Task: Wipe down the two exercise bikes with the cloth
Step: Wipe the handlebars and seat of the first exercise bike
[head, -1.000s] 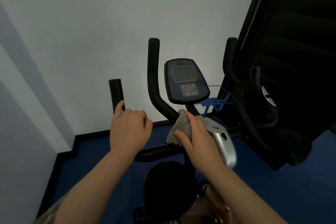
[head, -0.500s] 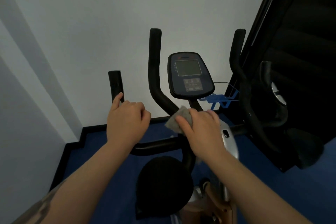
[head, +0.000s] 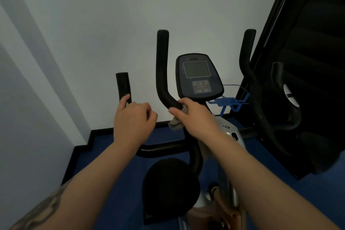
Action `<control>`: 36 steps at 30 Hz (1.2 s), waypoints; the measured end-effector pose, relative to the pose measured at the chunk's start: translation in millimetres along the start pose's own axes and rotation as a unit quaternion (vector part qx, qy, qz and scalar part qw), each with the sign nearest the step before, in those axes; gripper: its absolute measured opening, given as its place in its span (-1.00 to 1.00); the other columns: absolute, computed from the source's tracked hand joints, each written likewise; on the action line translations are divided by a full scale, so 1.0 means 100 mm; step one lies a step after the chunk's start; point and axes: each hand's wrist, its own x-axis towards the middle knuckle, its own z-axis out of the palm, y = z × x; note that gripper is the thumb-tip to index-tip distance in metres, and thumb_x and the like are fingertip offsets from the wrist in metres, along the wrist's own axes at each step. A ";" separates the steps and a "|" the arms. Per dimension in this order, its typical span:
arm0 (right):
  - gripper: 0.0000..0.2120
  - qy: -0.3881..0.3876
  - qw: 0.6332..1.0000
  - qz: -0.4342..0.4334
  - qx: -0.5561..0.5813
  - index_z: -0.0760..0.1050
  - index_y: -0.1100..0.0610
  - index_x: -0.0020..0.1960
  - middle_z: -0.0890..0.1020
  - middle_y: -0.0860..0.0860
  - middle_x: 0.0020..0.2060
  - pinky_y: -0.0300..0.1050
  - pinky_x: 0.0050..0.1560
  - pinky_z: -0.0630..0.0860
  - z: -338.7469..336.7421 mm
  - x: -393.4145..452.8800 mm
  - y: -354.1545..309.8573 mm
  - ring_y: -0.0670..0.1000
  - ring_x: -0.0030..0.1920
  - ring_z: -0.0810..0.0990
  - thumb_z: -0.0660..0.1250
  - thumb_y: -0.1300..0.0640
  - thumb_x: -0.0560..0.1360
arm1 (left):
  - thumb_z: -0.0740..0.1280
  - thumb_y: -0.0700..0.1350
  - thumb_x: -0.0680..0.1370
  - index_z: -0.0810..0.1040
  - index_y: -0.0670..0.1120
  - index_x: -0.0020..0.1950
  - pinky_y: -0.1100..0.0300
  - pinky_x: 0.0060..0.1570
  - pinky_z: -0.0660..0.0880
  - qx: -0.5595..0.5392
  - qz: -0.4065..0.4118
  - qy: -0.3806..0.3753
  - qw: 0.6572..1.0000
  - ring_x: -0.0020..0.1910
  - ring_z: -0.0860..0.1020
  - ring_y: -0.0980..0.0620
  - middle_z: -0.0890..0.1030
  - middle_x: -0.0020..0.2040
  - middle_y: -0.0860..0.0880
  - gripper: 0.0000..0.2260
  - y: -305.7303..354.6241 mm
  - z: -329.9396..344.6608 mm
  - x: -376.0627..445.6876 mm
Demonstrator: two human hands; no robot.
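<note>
Grey cloth (head: 176,124) sits wadded under the right hand (head: 194,115), clamped around the bend of the inner handlebar (head: 162,73) just below the console (head: 198,76). The bar's long axis runs straight up from that hand, so the wipe likely goes upward. Left hand (head: 133,119) grips the outer left grip (head: 123,87), steadying the bike (head: 229,136). Both forearms reach forward, roughly parallel.

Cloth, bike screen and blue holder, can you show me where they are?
cloth (head: 175,124): head view, on the grey bit hanging below the right hand.
bike screen (head: 197,69): head view, middle of the dark display.
blue holder (head: 228,102): head view, on its blue base.
</note>
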 end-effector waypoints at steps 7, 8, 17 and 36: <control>-0.42 0.037 0.996 0.003 0.080 0.14 -0.07 0.50 0.46 -0.03 0.30 -0.06 0.25 0.41 0.10 -0.50 0.16 -0.07 0.22 0.44 0.25 -0.15 0.56 | 0.25 -0.14 0.52 0.47 -0.07 -0.39 0.06 0.46 0.19 -0.021 -0.004 0.011 1.000 -0.47 0.37 0.05 0.36 -0.52 0.08 -0.73 -0.01 0.01 -0.03; -0.43 0.028 0.997 0.004 0.071 0.13 -0.07 0.50 0.45 -0.03 0.29 -0.09 0.23 0.40 0.08 -0.51 0.18 -0.08 0.21 0.43 0.25 -0.14 0.57 | 0.25 -0.13 0.51 0.46 -0.07 -0.40 0.06 0.46 0.19 -0.016 -0.003 0.011 1.000 -0.48 0.36 0.05 0.35 -0.52 0.08 -0.73 -0.01 0.01 -0.04; -0.46 0.033 0.997 0.017 0.068 0.18 -0.02 0.52 0.44 0.00 0.36 0.00 0.29 0.41 0.08 -0.26 0.00 -0.02 0.30 0.45 0.24 -0.07 0.60 | 0.14 -0.05 0.51 0.45 -0.05 -0.40 0.06 0.45 0.20 -0.018 0.004 0.012 1.000 -0.50 0.31 0.09 0.32 -0.53 0.10 -0.70 -0.03 0.02 -0.03; -0.30 0.013 0.996 -0.069 0.047 0.04 -0.05 0.55 0.30 -0.19 0.33 -0.25 0.25 0.30 0.04 -0.56 0.24 -0.25 0.27 0.29 0.31 -0.12 0.54 | 0.13 -0.05 0.50 0.44 -0.05 -0.41 0.08 0.46 0.17 -0.006 0.001 0.019 1.000 -0.51 0.29 0.08 0.30 -0.55 0.10 -0.70 0.00 0.05 -0.03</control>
